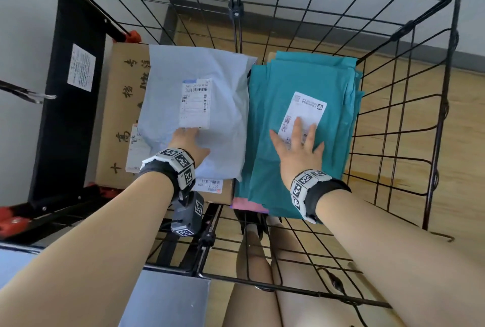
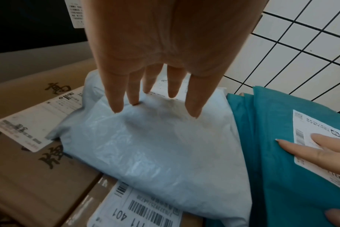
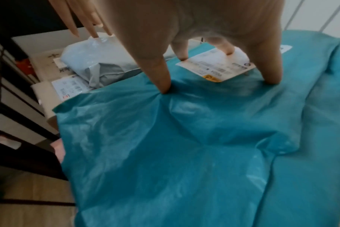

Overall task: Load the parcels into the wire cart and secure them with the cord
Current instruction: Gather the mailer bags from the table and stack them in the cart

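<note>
The black wire cart (image 1: 443,85) holds several parcels. A grey-blue mailer bag (image 1: 215,74) lies on a brown cardboard box (image 1: 123,106). Beside it on the right lies a teal mailer bag (image 1: 296,77) with a white label. My left hand (image 1: 190,140) presses straight fingertips (image 2: 117,106) onto the grey-blue bag (image 2: 155,145). My right hand (image 1: 299,140) lies flat with spread fingers on the teal bag (image 3: 175,145), its fingertips (image 3: 164,89) denting the plastic near the label. A thin black cord (image 1: 334,283) hangs on the cart's near rail.
A second box with a barcode label (image 1: 210,186) and a pink parcel (image 1: 248,206) peek out under the bags. A black frame with red clamps (image 1: 68,95) stands left of the cart. Wooden floor (image 1: 462,143) lies to the right, a grey surface (image 1: 168,300) at the bottom.
</note>
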A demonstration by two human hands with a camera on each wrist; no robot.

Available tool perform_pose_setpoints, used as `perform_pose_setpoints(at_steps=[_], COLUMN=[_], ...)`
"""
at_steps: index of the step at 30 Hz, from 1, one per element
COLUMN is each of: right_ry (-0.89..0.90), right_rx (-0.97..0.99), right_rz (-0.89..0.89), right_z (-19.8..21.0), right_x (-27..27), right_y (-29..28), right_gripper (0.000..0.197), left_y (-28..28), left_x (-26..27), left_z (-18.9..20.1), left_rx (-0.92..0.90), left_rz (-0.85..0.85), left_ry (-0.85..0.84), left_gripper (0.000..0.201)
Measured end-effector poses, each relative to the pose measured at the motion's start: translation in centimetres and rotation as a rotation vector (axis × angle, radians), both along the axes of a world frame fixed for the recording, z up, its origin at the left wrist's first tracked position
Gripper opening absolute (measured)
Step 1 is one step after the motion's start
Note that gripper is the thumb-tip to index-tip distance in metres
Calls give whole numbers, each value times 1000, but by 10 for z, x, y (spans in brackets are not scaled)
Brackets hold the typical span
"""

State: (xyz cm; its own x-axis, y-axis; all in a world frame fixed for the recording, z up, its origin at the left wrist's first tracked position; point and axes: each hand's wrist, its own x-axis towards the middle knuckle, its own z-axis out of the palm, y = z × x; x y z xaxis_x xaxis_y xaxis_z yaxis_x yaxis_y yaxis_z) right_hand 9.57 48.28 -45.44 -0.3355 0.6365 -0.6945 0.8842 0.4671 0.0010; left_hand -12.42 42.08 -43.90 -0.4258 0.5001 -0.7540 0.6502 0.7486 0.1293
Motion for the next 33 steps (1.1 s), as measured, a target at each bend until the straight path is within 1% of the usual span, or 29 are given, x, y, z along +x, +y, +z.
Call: perform_pose_setpoints(at_steps=[2, 4, 6, 8, 9, 10, 12, 13, 15, 17, 19, 20, 22, 23, 25, 28, 33], right_ry=[-23, -1, 118, 263, 319, 364, 416, 434, 443, 406, 299, 244, 220, 233, 233, 189, 200], right_rx=[-7, 50, 104, 87, 34, -62, -292, -360, -396, -378, -299, -196, 1, 40, 6, -82, -79], right_rz=[-53, -60, -10, 31, -3, -85, -315, -394, -426, -388, -339, -266, -61, 34, 164, 168, 131], right_z=[0, -2, -2, -4, -5, -7, -12, -14, -14, -12, -6, -3, -3, -6, -18, -34, -44], right_x=[-3, -9, -25, -50, -61, -74, -92, -96, -100, -97, -95, -95, -98, -99, -102, -102, -104], right_y=[-7, -12, -15, -13, -10, -6, -1, 1, 3, 1, -6, -11, -18, -20, -18, -12, -17], right_gripper=[82, 78, 74, 69, 68, 71, 82, 86, 88, 84, 81, 79, 76, 76, 76, 75, 78], left_y=[0, -1, -3, -4, -4, -4, -4, -3, -4, -5, -7, -8, -8, -7, -6, -7, -5], left_x=[-1, -4, -7, -10, -10, -12, -15, -17, -21, -23, -21, -20, -16, -15, -16, -18, -26], left_z=[-3, -6, -9, -12, -13, -14, -15, -15, -14, -13, -13, -14, -17, -20, -28, -38, -43], left_rx=[17, 35, 44, 47, 59, 71, 81, 77, 50, -1, -26, -30, -43, -48, -68, -92, -137], left_rz=[-10, -20, -38, -50, -52, -51, -70, -87, -99, -102, -144, -168, -220, -247, -284, -322, -398], left_ry=[-18, -37, -50, -56, -62, -69, -86, -92, -101, -118, -114, -101, -59, -45, -47, -49, -40], left_gripper=[59, 58, 55, 52, 50, 48, 46, 46, 45, 43, 44, 47, 58, 62, 68, 71, 71])
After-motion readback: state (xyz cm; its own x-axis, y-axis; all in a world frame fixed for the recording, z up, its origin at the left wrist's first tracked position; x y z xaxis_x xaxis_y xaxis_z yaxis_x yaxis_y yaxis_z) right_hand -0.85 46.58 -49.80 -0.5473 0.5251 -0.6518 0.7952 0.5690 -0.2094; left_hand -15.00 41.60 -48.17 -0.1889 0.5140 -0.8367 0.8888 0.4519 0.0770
